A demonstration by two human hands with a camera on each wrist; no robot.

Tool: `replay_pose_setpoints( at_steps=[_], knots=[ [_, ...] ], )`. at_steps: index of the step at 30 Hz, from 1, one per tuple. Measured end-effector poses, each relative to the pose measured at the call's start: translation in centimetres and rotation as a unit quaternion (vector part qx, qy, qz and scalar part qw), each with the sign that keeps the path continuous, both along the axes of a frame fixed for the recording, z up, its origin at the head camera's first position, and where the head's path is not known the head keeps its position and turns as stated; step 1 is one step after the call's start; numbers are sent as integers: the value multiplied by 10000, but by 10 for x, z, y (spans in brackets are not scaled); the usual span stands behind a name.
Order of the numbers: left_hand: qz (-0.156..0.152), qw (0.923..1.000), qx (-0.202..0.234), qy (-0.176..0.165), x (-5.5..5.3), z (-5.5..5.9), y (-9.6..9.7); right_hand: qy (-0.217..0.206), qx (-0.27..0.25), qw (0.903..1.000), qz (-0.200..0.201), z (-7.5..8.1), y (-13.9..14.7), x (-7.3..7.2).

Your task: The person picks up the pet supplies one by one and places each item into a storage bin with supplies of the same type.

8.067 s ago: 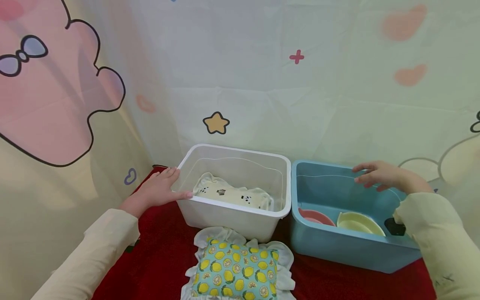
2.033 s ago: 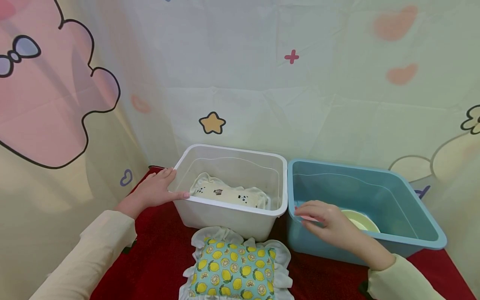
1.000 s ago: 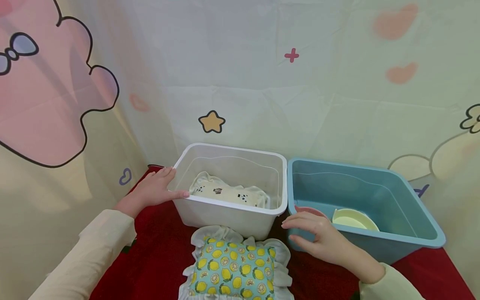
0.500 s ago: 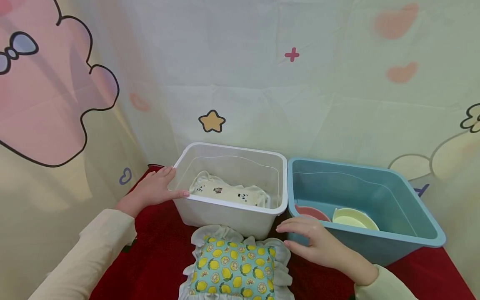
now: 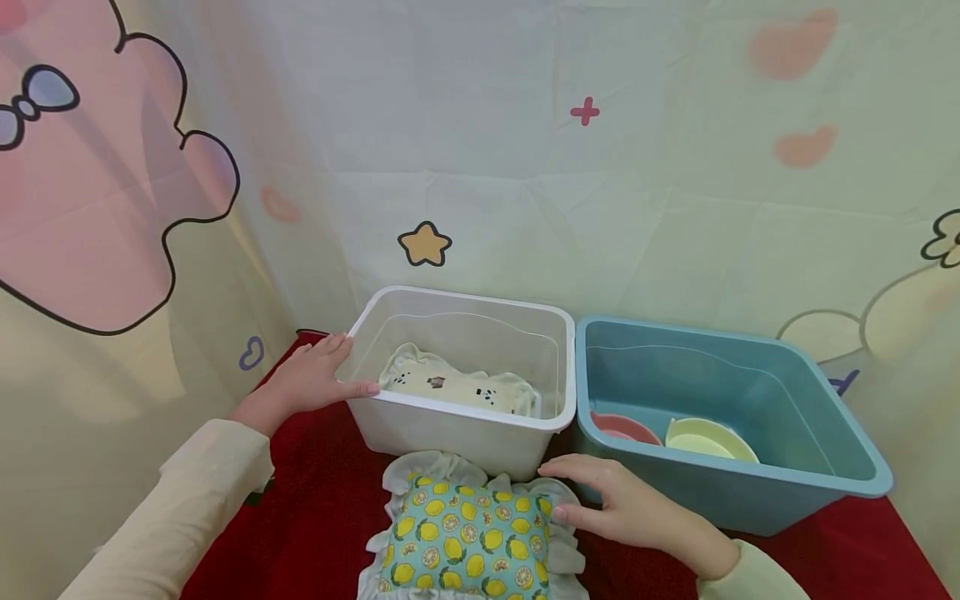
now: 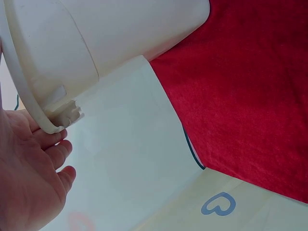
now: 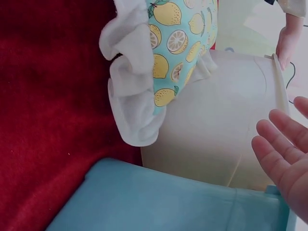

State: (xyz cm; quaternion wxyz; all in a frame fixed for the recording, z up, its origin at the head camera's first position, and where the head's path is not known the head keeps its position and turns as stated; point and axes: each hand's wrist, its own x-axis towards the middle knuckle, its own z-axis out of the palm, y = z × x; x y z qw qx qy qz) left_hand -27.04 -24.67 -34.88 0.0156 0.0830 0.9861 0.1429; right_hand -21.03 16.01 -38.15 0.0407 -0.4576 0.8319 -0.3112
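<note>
My left hand [image 5: 307, 381] holds the near left corner of a white plastic bin [image 5: 465, 433]. Its thumb lies on the front rim, and in the left wrist view the fingers [image 6: 60, 153] come under the lip. A cream pillow [image 5: 457, 387] with frilled edges and small dark prints lies inside that bin. My right hand [image 5: 618, 508] is open, palm toward the left, over the right side of a lemon-print pillow [image 5: 468, 537] with white ruffles. Nothing is between its fingers, and the right wrist view shows a gap from the fingers [image 7: 272, 154] to the ruffle.
A blue plastic bin [image 5: 742, 492] stands against the white bin's right side. In it lie a red shallow dish [image 5: 626, 428] and a pale yellow one [image 5: 708, 437]. Red cloth [image 5: 315, 500] covers the table, and a printed curtain [image 5: 510, 208] hangs close behind the bins.
My right hand has moved from over the blue bin, past its front rim, leftward and down to the lemon-print pillow. A dark item at the blue bin's right is gone from view. My left hand stayed.
</note>
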Motion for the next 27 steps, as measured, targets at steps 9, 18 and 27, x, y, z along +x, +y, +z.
replay_pose_setpoints(
  at_steps=[9,18,27],
  knots=[
    [-1,10000,-24,36,-2,-2,-1,-500,252,9983,-176,-7,-1,0],
    [-1,10000,-58,-13,-2,-2,-1,-1115,450,9923,-296,-16,-3,0],
    [9,10000,-89,-14,-3,-2,-2,-1167,534,9912,-321,-24,-4,-2]
  ],
)
